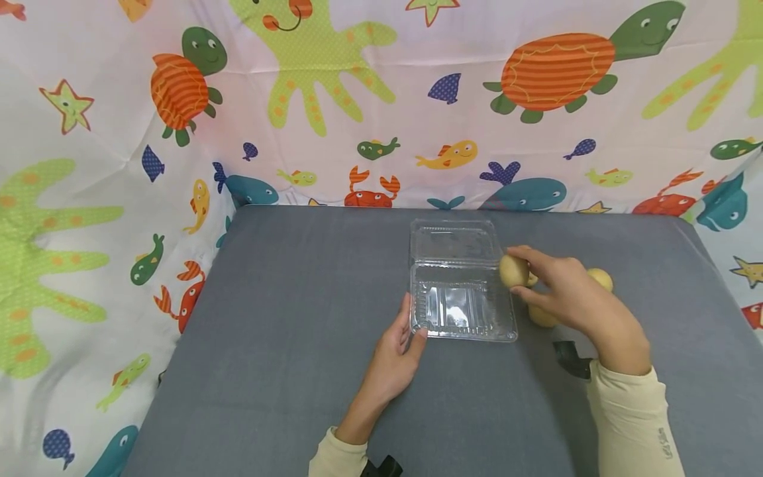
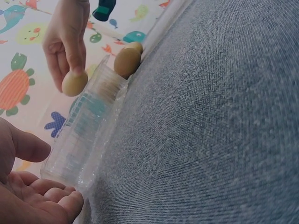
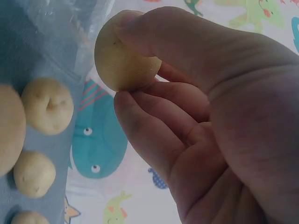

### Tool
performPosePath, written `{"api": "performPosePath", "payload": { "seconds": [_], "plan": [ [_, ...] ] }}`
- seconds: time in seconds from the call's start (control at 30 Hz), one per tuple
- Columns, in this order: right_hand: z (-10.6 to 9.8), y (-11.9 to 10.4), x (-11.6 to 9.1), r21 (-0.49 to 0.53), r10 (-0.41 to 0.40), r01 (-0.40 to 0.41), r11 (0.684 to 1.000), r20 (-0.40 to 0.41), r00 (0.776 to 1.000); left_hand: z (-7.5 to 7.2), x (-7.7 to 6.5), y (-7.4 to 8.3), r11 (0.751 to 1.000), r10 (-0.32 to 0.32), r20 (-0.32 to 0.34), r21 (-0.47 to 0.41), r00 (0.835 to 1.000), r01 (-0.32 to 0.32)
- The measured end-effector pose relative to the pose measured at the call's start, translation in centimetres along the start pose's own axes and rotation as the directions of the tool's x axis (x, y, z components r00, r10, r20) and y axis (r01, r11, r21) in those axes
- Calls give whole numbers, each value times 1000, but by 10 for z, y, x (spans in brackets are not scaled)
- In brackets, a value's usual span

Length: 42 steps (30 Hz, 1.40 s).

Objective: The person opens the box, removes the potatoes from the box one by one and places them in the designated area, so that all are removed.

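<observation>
A clear plastic clamshell container lies opened out on the grey cloth, its lid folded back toward the far side. My left hand holds its near left corner, thumb at the rim and fingers along the left side. With thumb and fingertips, my right hand pinches a round pale potato over the container's right edge. In the right wrist view the thumb presses on top of this potato. Beneath and beside the right hand sit more potatoes, among them one partly covered by it.
Another potato shows behind the right hand, and several lie together in the right wrist view, one with a dimple. A white curtain printed with sea animals borders the grey table at the back and sides.
</observation>
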State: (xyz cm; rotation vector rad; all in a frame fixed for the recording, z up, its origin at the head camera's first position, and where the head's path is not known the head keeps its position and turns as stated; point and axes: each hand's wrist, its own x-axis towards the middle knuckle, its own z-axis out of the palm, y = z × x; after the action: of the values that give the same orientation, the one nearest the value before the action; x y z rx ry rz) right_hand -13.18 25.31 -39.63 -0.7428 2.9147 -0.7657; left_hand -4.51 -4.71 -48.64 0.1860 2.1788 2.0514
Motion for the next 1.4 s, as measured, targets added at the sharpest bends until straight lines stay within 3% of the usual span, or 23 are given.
{"api": "performPosePath", "payload": {
  "seconds": [0.33, 0.77, 1.4],
  "plan": [
    [-7, 8, -11, 2, 107, -107, 994, 40, 993, -2, 0, 0, 1000, -15, 3, -5, 1000, 15],
    [-11, 27, -29, -19, 89, -89, 996, -27, 996, -2, 0, -1, 1000, 10, 16, 8, 1000, -11],
    [-18, 48, -51, -20, 210, -209, 978, 24, 977, -2, 0, 0, 1000, -6, 9, 13, 1000, 5]
  ]
}}
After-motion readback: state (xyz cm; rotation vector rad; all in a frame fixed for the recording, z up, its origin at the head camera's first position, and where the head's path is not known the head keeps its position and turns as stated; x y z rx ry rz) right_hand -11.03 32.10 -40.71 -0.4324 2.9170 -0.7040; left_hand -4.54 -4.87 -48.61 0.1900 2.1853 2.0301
